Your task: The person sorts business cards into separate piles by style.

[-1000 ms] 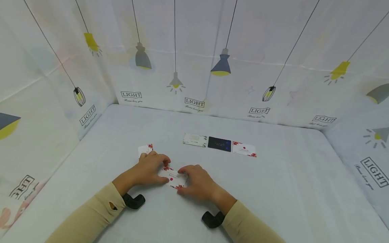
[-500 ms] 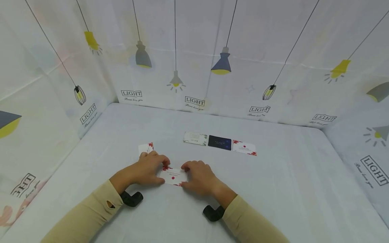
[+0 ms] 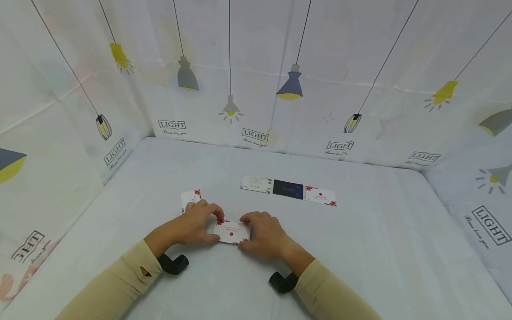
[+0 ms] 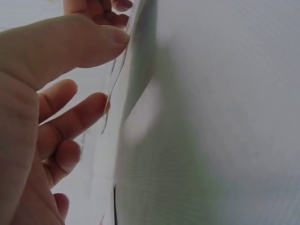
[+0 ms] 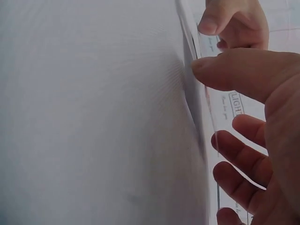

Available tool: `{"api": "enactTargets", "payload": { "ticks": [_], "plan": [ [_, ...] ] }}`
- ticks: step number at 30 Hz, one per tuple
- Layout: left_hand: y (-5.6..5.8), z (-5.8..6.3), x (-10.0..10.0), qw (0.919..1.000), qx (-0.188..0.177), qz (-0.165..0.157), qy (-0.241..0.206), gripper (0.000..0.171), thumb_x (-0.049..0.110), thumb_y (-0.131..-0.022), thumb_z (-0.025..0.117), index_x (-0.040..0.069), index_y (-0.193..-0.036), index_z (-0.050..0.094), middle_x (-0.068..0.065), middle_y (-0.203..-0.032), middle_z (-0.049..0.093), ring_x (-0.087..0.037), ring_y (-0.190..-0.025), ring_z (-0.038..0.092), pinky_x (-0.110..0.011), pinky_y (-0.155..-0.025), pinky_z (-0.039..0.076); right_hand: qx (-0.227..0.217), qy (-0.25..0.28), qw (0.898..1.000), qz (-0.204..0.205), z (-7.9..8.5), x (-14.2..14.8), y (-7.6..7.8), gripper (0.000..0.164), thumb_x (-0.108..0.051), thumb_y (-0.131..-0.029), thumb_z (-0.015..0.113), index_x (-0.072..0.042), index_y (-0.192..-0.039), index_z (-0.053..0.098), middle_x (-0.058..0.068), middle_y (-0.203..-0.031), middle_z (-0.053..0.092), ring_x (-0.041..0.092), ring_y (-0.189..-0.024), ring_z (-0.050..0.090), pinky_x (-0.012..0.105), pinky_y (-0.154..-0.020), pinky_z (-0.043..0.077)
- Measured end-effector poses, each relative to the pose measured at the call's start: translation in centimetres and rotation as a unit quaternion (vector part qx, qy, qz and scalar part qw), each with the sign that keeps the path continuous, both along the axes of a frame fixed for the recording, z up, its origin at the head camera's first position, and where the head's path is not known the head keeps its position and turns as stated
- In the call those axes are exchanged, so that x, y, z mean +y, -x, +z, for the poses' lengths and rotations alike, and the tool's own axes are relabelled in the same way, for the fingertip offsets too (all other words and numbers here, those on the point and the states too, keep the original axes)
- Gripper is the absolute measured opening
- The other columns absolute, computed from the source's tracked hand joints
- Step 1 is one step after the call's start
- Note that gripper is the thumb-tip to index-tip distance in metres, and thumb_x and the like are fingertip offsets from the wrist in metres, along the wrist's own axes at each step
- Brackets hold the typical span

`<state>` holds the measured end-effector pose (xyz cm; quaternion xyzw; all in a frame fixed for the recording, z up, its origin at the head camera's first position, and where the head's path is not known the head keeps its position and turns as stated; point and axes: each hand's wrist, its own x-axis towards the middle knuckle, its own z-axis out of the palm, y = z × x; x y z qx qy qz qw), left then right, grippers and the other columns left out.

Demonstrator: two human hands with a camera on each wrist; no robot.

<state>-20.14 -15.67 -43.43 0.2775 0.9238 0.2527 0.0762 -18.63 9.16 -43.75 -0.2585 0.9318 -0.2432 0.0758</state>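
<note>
A white card [image 3: 232,232] with red floral corners and a red dot lies between my two hands, close over the table in the head view. My left hand [image 3: 197,223] pinches its left end, thumb at the near edge and fingers at the far edge. The right hand [image 3: 265,235] holds the right end the same way. In the left wrist view thin layered card edges [image 4: 116,84] show beside the left thumb [image 4: 89,40]. From the right wrist, the right thumb [image 5: 229,72] presses at the edge. Another red-and-white card [image 3: 190,198] is partly hidden behind my left hand.
Farther back in a row lie a pale card with green leaves [image 3: 256,183], a dark blue card [image 3: 288,189] and a white card with red flowers [image 3: 320,195]. The white-covered table [image 3: 380,249] ends at fabric walls [image 3: 256,53] printed with lamps.
The held card was slanted a second ago and now lies straighter. My right hand has moved up to grip its right end, and the card has shifted slightly right.
</note>
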Motion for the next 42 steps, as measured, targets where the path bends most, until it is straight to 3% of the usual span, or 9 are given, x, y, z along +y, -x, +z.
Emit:
{"api": "enactTargets", "payload": {
  "ticks": [9,22,30,42],
  "plan": [
    [0.1,-0.3,0.3,0.9992,0.028,-0.019,-0.021,0.050,0.028,-0.079,0.083,0.016,-0.123,0.061,0.004,-0.123,0.061,-0.025,-0.121,0.045,-0.048,-0.092,0.031,0.006,0.043,0.999,0.006,0.5,0.9,0.1,0.053,-0.027,-0.084,0.076,-0.005,-0.129,0.060,0.010,-0.125,0.060,0.029,-0.117,0.050,0.048,-0.102,0.040],
    [0.3,0.1,2.0,0.9983,0.031,-0.030,-0.040,0.050,0.025,-0.081,0.081,0.013,-0.125,0.059,0.004,-0.123,0.059,-0.022,-0.122,0.043,-0.049,-0.100,0.031,-0.032,0.089,0.995,-0.009,1.0,2.3,0.1,0.056,-0.023,-0.084,0.078,-0.002,-0.131,0.056,0.007,-0.123,0.059,0.021,-0.112,0.054,0.043,-0.103,0.043],
    [1.2,0.7,3.8,0.9978,0.035,-0.030,-0.047,0.050,0.025,-0.081,0.082,0.013,-0.125,0.060,0.003,-0.123,0.061,-0.021,-0.121,0.043,-0.046,-0.096,0.031,-0.004,0.086,0.996,-0.035,1.5,3.8,0.2,0.052,-0.020,-0.084,0.079,-0.004,-0.129,0.058,0.004,-0.120,0.060,0.020,-0.111,0.055,0.042,-0.102,0.044],
    [2.5,1.5,6.6,0.9970,0.031,-0.032,-0.063,0.050,0.031,-0.082,0.082,0.017,-0.124,0.060,0.000,-0.127,0.060,-0.022,-0.122,0.042,-0.046,-0.095,0.030,0.020,0.080,0.993,-0.080,2.4,6.8,0.1,0.057,-0.023,-0.083,0.080,-0.007,-0.133,0.056,0.008,-0.132,0.055,0.029,-0.127,0.046,0.052,-0.105,0.040]
  ]
}}
